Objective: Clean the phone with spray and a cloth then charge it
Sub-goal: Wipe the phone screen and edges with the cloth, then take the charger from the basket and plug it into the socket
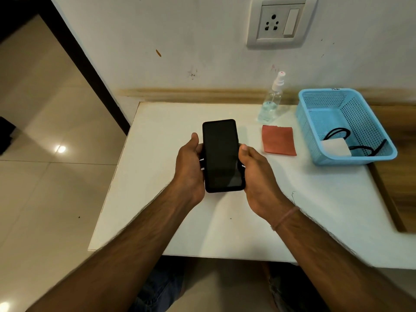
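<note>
phone [221, 154]: glossy dark screen | basket [364, 122]: perforated blue plastic | cloth [278, 140]: matt reddish fabric | table [171, 136]: smooth white

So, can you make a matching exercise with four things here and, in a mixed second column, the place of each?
1. phone
2. red cloth
3. white charger
4. spray bottle

A. in the blue basket
B. flat on the table
C. held by left hand and right hand
D. upright near the wall

Pairs: 1-C, 2-B, 3-A, 4-D.
</note>
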`<action>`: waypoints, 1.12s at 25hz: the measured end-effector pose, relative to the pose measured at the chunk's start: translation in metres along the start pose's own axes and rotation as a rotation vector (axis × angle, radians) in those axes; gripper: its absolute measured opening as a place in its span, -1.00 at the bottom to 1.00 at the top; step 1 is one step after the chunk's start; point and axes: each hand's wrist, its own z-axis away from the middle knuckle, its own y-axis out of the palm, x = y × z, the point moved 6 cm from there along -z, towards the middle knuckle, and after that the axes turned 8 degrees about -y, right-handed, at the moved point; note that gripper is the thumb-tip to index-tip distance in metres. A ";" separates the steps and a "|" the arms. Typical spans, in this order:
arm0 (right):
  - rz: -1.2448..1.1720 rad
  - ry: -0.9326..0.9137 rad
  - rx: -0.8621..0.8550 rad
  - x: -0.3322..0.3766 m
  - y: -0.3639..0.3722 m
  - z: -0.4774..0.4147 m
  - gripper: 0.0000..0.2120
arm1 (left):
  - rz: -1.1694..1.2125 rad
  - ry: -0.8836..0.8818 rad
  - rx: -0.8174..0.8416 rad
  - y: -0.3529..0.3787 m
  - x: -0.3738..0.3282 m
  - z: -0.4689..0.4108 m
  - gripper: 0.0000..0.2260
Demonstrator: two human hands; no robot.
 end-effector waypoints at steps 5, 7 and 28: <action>0.179 0.075 -0.025 -0.012 -0.009 -0.005 -0.80 | -0.020 0.010 -0.026 0.000 0.003 -0.001 -0.65; 0.271 0.032 -0.035 -0.011 -0.011 -0.008 -0.80 | -0.029 0.036 -0.037 0.000 0.003 -0.002 -0.65; 0.558 -0.112 -0.015 -0.006 -0.023 -0.014 -0.70 | -0.205 0.104 -0.128 0.001 -0.001 -0.003 -0.55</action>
